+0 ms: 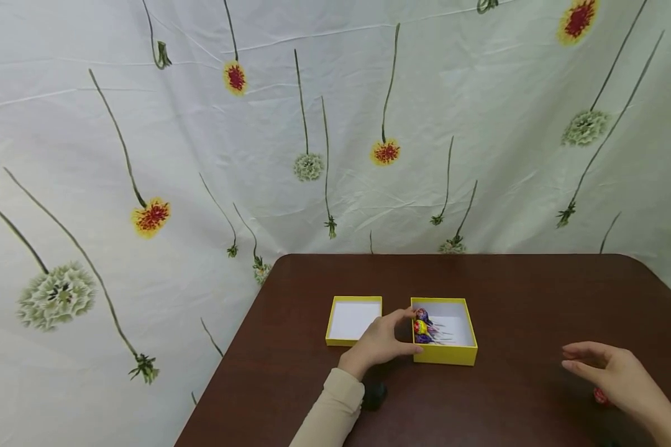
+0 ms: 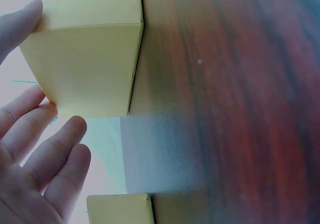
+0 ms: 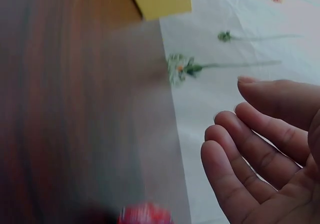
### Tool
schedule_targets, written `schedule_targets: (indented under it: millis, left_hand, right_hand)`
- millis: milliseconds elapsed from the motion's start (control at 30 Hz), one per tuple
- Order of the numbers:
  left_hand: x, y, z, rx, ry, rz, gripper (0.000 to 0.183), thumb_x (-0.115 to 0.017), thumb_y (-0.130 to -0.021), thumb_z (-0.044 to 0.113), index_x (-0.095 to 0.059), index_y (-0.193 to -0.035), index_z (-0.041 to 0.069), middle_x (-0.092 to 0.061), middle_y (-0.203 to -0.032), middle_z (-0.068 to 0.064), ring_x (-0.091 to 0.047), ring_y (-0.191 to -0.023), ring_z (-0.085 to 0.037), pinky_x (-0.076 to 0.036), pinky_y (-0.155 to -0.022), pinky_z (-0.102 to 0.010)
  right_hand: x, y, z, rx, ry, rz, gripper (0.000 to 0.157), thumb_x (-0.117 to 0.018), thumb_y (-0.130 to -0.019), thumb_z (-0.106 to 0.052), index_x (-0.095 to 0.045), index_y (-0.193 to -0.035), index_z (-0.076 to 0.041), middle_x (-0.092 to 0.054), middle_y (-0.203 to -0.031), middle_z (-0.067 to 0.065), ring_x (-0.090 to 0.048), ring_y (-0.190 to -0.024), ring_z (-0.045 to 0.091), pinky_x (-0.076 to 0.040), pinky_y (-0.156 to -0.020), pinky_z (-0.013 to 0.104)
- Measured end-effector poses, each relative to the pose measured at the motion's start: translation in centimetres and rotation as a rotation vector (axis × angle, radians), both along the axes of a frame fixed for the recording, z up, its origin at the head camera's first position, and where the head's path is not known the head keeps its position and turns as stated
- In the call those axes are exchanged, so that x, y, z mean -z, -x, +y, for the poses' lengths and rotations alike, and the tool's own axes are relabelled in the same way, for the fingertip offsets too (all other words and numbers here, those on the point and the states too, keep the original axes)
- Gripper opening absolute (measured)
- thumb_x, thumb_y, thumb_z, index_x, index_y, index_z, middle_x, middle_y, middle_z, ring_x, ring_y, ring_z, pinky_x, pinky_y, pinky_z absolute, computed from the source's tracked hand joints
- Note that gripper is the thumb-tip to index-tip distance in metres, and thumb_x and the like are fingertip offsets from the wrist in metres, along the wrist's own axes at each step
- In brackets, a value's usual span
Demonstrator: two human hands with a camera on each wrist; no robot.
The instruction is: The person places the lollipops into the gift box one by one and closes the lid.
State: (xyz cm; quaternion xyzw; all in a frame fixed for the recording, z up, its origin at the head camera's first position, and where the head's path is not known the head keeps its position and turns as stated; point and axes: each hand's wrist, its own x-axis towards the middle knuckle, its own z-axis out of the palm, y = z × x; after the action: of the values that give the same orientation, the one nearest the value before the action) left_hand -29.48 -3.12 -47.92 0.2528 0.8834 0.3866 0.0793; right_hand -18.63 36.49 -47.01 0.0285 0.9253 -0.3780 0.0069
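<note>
My left hand [image 1: 381, 340] holds a yellow box [image 1: 445, 355] at its left side, the thumb near the front corner and the fingertips toward the back corner. In the left wrist view, the other fingers [image 2: 62, 146] spread below the box's side. Inside the box, several wrapped lollipops [image 1: 422, 327] lie against the left wall, with their pale sticks pointing right. To the right, my right hand [image 1: 620, 375] hovers over the table with loosely bent fingers and nothing between them. A red-wrapped lollipop [image 1: 601, 396] lies close beneath it, partly hidden by the hand.
A shallow yellow box lid [image 1: 343, 342], white inside, lies left of the box, partly behind my left hand. A small dark object [image 1: 374, 395] shows beside my left wrist. The brown table [image 1: 514, 279] ends at a white flowered cloth [image 1: 335, 186].
</note>
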Motion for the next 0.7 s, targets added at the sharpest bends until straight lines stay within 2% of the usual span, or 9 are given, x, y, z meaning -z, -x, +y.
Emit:
schedule_targets:
  millis: [100,167,233,333,433,500,567,667,700]
  left_hand:
    - [0.0,0.0,0.1,0.002,0.002,0.0,0.067,-0.081,-0.084,0.036,-0.053,-0.143,0.019,-0.042,-0.159,0.004,-0.047,-0.143,-0.022,-0.042,-0.115,-0.042]
    - [-0.1,-0.1,0.0,-0.002,0.002,0.001,0.067,-0.081,-0.084,0.036,-0.053,-0.143,0.019,-0.042,-0.159,0.005,-0.047,-0.143,-0.022,-0.042,-0.115,-0.042]
    - [-0.1,-0.1,0.0,-0.005,-0.001,-0.001,0.067,-0.081,-0.084,0.035,-0.053,-0.143,0.019,-0.042,-0.159,0.005,-0.046,-0.143,-0.022,-0.041,-0.116,-0.043]
    - [0.0,-0.1,0.0,-0.008,0.003,-0.001,0.067,-0.081,-0.084,0.035,-0.053,-0.143,0.019,-0.042,-0.158,0.004,-0.046,-0.143,-0.022,-0.041,-0.116,-0.043]
    - [0.0,-0.1,-0.1,-0.004,0.006,-0.002,0.067,-0.081,-0.084,0.036,-0.053,-0.143,0.019,-0.042,-0.158,0.004,-0.046,-0.143,-0.023,-0.041,-0.116,-0.044]
    - [0.0,-0.1,0.0,-0.003,0.003,-0.004,0.067,-0.081,-0.084,0.035,-0.053,-0.143,0.019,-0.043,-0.158,0.003,-0.046,-0.143,-0.023,-0.041,-0.115,-0.044]
    - [0.0,-0.1,0.0,-0.003,-0.001,-0.006,0.067,-0.081,-0.084,0.035,-0.054,-0.143,0.019,-0.043,-0.158,0.003,-0.047,-0.142,-0.023,-0.042,-0.115,-0.044]
    - [0.0,0.0,0.1,-0.005,-0.007,-0.008,0.067,-0.081,-0.084,0.034,-0.054,-0.142,0.019,-0.043,-0.158,0.003,-0.047,-0.142,-0.023,-0.041,-0.115,-0.043]
    - [0.0,0.0,0.1,-0.005,-0.008,-0.008,0.067,-0.081,-0.084,0.034,-0.054,-0.142,0.019,-0.043,-0.158,0.003,-0.047,-0.142,-0.023,-0.042,-0.115,-0.043]
  right_hand:
    - [0.5,-0.6,1.5,0.018,-0.043,-0.008,0.056,-0.066,-0.097,-0.039,-0.061,-0.128,0.007,-0.07,-0.119,0.026,-0.052,-0.068,-0.009,-0.051,-0.056,0.031]
    - [0.9,-1.0,2.3,0.05,-0.04,-0.013,0.056,-0.067,-0.096,-0.036,-0.06,-0.128,0.01,-0.071,-0.115,0.025,-0.054,-0.073,-0.016,-0.055,-0.06,0.031]
    - [1.4,-1.3,2.9,0.078,-0.014,-0.02,0.057,-0.068,-0.096,-0.033,-0.057,-0.128,0.013,-0.07,-0.114,0.027,-0.055,-0.071,-0.015,-0.055,-0.059,0.029]
    - [2.2,-1.8,3.5,0.121,-0.023,0.021,0.055,-0.072,-0.093,-0.024,-0.056,-0.126,0.017,-0.07,-0.109,0.029,-0.053,-0.068,-0.016,-0.057,-0.06,0.026]
    - [3.0,-2.2,4.2,0.118,-0.066,0.036,0.054,-0.077,-0.087,-0.018,-0.057,-0.122,0.018,-0.069,-0.107,0.032,-0.05,-0.067,-0.017,-0.056,-0.059,0.024]
    - [3.4,-2.3,4.6,0.101,-0.08,0.027,0.054,-0.079,-0.084,-0.013,-0.057,-0.12,0.019,-0.068,-0.107,0.035,-0.061,-0.071,-0.006,-0.058,-0.061,0.027]
    - [3.7,-2.5,4.9,0.075,-0.111,0.001,0.054,-0.08,-0.083,-0.016,-0.058,-0.119,0.019,-0.068,-0.108,0.035,-0.069,-0.077,0.011,-0.059,-0.063,0.033]
    - [3.9,-2.6,5.1,0.046,-0.155,-0.022,0.054,-0.08,-0.084,-0.023,-0.062,-0.115,0.016,-0.069,-0.104,0.033,-0.07,-0.083,0.035,-0.058,-0.064,0.043]
    - [3.9,-2.7,5.1,0.039,-0.173,-0.026,0.053,-0.08,-0.084,-0.025,-0.063,-0.115,0.015,-0.071,-0.101,0.03,-0.07,-0.083,0.035,-0.057,-0.064,0.044]
